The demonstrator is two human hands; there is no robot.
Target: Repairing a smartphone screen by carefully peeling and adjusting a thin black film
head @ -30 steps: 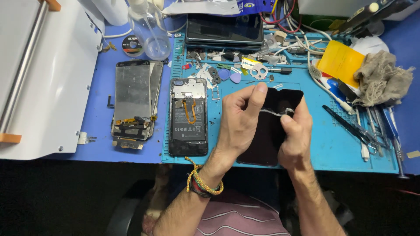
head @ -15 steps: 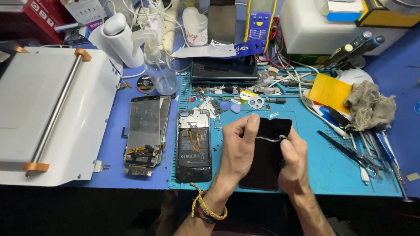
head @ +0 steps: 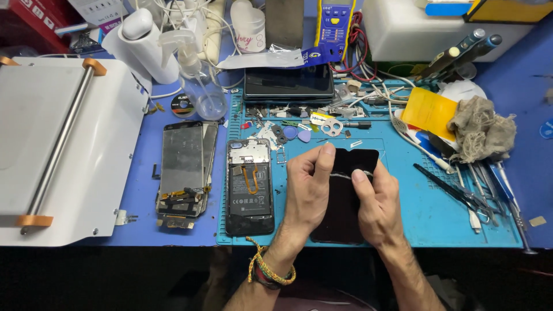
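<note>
Head view: both hands' fingers point(head: 326, 154) pinch a thin adhesive strip point(head: 345, 176) over the black phone screen point(head: 345, 201); peeling slowly seems wise.

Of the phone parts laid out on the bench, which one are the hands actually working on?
The black screen panel on the blue mat, under the left hand and right hand. The opened phone and the metal frame lie untouched to its left.

black screen panel point(head: 345, 198); blue mat point(head: 415, 207); yellow card point(head: 429, 112); white machine point(head: 52, 150).
</note>
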